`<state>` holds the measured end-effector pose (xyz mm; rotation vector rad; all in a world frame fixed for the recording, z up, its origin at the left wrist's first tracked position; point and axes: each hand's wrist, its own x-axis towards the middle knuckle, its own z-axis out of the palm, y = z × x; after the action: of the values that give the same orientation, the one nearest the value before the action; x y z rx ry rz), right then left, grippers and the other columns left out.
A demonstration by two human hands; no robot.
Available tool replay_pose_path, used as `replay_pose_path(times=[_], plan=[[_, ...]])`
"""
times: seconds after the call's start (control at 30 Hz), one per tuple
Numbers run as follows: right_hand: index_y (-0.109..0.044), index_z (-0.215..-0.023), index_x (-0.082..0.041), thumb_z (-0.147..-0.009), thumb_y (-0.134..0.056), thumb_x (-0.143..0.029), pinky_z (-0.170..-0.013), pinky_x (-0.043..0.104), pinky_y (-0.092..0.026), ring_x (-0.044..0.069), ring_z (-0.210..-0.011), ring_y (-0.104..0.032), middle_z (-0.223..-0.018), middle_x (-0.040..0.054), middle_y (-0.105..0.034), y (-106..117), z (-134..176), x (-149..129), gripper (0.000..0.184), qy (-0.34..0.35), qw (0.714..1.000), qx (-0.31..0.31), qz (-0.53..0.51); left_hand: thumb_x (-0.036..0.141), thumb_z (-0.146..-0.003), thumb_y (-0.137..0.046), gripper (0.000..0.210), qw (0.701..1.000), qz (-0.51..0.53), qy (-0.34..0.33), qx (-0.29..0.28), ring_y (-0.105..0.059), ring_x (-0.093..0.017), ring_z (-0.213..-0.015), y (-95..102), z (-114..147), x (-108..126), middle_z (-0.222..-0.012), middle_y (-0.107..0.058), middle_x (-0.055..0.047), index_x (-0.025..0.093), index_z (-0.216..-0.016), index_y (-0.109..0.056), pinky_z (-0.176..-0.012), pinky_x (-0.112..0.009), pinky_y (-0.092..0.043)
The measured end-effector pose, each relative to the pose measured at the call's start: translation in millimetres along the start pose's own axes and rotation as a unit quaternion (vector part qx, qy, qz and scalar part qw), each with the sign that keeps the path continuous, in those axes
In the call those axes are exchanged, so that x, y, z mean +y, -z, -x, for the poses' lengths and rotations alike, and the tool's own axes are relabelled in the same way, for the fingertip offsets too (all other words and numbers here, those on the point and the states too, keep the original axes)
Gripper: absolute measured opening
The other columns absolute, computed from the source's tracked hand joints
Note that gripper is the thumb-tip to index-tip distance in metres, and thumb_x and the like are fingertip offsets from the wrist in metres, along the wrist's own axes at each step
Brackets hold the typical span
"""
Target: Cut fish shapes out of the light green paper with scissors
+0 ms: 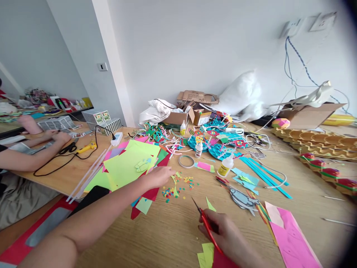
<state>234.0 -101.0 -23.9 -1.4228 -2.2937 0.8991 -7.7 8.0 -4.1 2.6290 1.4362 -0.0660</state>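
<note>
My right hand (pixel 219 229) is closed round the red-handled scissors (pixel 205 222), their dark tips pointing up and left over the table. My left hand (pixel 160 176) reaches forward, its fingers drawn together beside a curved yellow-green paper scrap (pixel 175 190). Whether the fingers grip that scrap I cannot make out. Colourful paper confetti (pixel 169 193) lies just below the left fingertips. Left of that hand is a stack of coloured sheets with a yellow-green sheet (pixel 119 173) on top, and a small fish drawing (pixel 143 165) rests on it. Yellow paper pieces (pixel 206 255) lie beneath the right hand.
Glue bottles (pixel 225 166), a tape roll (pixel 186 161) and a grey paper fish (pixel 243 200) lie ahead. Pink paper (pixel 292 236) is at the right, near egg-carton strips (pixel 323 145). At far left, another person's arm (pixel 33 152) rests near a yellow glue gun (pixel 87 147) and its cord.
</note>
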Motion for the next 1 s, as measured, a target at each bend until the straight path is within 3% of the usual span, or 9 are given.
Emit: replay_pose_path(times=[0.2, 0.37, 0.63, 0.83, 1.0], plan=[[-0.055, -0.064, -0.016, -0.081, -0.046, -0.021, -0.047, 0.021, -0.029, 0.011, -0.051, -0.048, -0.058, 0.0006, -0.061, -13, 0, -11, 0.020, 0.032, 0.997, -0.017, 0.073, 0.002, -0.077, -0.038, 0.031, 0.999, -0.038, -0.002, 0.016, -0.058, -0.020, -0.082, -25.7, -18, 4, -0.095, -0.057, -0.009, 0.017, -0.095, -0.058, -0.068, -0.028, -0.043], [-0.065, -0.074, -0.017, -0.074, -0.048, -0.016, -0.049, 0.024, -0.030, 0.017, -0.061, -0.062, -0.073, 0.0074, -0.073, -29, 2, -24, 0.017, -0.001, 0.979, -0.085, 0.183, 0.004, -0.078, -0.040, 0.026, 0.999, -0.050, 0.010, 0.017, -0.058, -0.019, -0.081, -35.6, -23, -2, -0.091, -0.059, -0.006, 0.018, -0.090, -0.058, -0.067, -0.027, -0.044], [-0.071, -0.084, -0.015, -0.074, -0.056, -0.019, -0.052, 0.027, -0.037, 0.027, -0.072, -0.069, -0.083, 0.0118, -0.075, -45, 0, -48, 0.018, 0.014, 0.964, -0.147, 0.219, 0.010, -0.082, -0.039, 0.023, 0.998, -0.052, -0.019, 0.033, -0.057, -0.019, -0.086, -22.6, -22, -5, -0.094, -0.057, -0.006, 0.019, -0.094, -0.056, -0.069, -0.026, -0.044], [-0.070, -0.087, -0.018, -0.073, -0.063, -0.020, -0.056, 0.024, -0.042, 0.025, -0.076, -0.069, -0.087, 0.0078, -0.074, -53, -1, -51, 0.016, 0.053, 0.962, -0.147, 0.224, 0.006, -0.079, -0.041, 0.025, 0.998, -0.049, -0.036, 0.021, -0.056, -0.018, -0.082, -27.1, -21, 1, -0.089, -0.057, -0.006, 0.019, -0.090, -0.060, -0.069, -0.026, -0.044], [-0.070, -0.081, -0.019, -0.071, -0.067, -0.027, -0.056, 0.024, -0.043, 0.025, -0.078, -0.067, -0.087, 0.0074, -0.073, -56, -1, -50, 0.013, 0.070, 0.967, -0.129, 0.209, 0.006, -0.078, -0.041, 0.023, 0.998, -0.034, -0.029, 0.045, -0.055, -0.018, -0.079, -27.0, -25, -3, -0.086, -0.058, -0.007, 0.017, -0.084, -0.061, -0.069, -0.028, -0.044]])
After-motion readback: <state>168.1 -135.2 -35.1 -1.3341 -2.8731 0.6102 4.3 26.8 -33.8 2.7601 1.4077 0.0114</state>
